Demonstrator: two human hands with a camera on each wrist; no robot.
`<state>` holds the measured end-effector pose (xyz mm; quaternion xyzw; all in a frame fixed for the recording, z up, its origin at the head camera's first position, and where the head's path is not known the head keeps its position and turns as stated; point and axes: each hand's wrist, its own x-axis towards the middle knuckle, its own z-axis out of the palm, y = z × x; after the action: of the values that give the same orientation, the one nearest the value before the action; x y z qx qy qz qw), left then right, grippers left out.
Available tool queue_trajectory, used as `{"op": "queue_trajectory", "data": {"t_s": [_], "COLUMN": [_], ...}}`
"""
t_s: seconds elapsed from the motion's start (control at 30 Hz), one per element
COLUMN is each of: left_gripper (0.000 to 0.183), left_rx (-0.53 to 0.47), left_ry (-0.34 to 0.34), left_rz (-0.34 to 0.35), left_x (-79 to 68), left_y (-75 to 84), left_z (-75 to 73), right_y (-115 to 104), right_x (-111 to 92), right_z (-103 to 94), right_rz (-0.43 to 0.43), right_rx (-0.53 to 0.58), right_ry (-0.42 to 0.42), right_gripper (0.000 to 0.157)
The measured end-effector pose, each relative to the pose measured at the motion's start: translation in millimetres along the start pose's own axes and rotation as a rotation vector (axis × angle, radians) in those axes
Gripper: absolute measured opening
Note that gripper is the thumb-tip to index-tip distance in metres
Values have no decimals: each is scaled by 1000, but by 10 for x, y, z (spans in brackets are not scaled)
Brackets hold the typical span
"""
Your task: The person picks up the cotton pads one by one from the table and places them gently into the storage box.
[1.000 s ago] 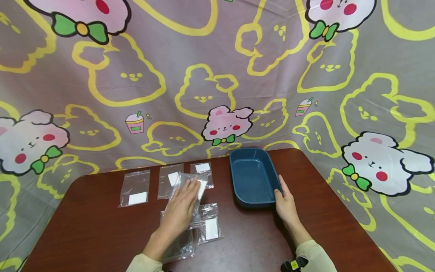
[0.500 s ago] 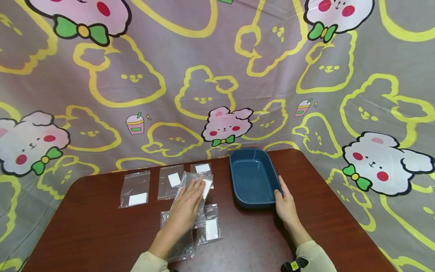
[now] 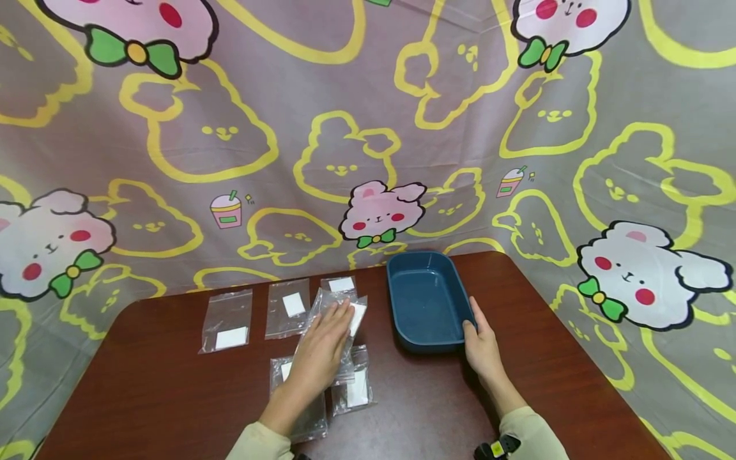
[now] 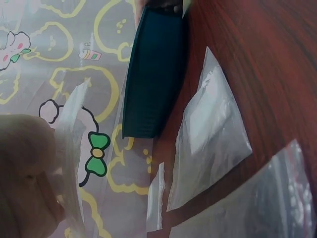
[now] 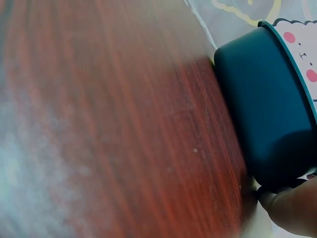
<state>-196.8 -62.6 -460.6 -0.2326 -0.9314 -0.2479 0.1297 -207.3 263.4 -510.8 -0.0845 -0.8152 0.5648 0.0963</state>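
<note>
My left hand [image 3: 319,351] holds a clear zip bag [image 3: 330,298] with a white card in it, raised above other bags on the table. In the left wrist view the bag's pale edge [image 4: 71,129] sticks out beside the fingers [image 4: 25,173]. To the right stands a dark blue rectangular tub [image 3: 428,297] with nothing inside. My right hand [image 3: 483,345] grips its near right corner, thumb at the rim; in the right wrist view the thumb [image 5: 292,208] shows below the tub's wall [image 5: 267,104]. The fingers behind the held bag are partly hidden.
More zip bags with white cards lie flat on the brown table [image 3: 149,377]: one at far left [image 3: 227,313], one left of centre [image 3: 278,319], one at the back [image 3: 342,285], and two in front, a larger [image 3: 307,418] and a smaller [image 3: 356,390]. A patterned curtain [image 3: 276,147] hangs behind.
My left hand has shifted a little to the right with the zip bag, closer to the tub. The right hand and the tub stay where they were.
</note>
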Motion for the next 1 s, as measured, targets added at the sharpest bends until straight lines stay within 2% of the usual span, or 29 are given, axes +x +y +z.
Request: {"op": "queue_trajectory", "data": {"t_s": [0.53,1.0], "left_gripper": [45,43], "left_rx": [-25,-44], "left_ry": [-35,-29], "left_rz": [45,80], "left_x": [96,236], "left_y": [96,178], "left_z": [132,178], "right_y": [28,19], "right_x": [6,-7], "right_z": [5,8], "right_rz": [0,11], "right_rx": [-7,-3], "right_ry": [0,-1], "right_gripper": [58,57]}}
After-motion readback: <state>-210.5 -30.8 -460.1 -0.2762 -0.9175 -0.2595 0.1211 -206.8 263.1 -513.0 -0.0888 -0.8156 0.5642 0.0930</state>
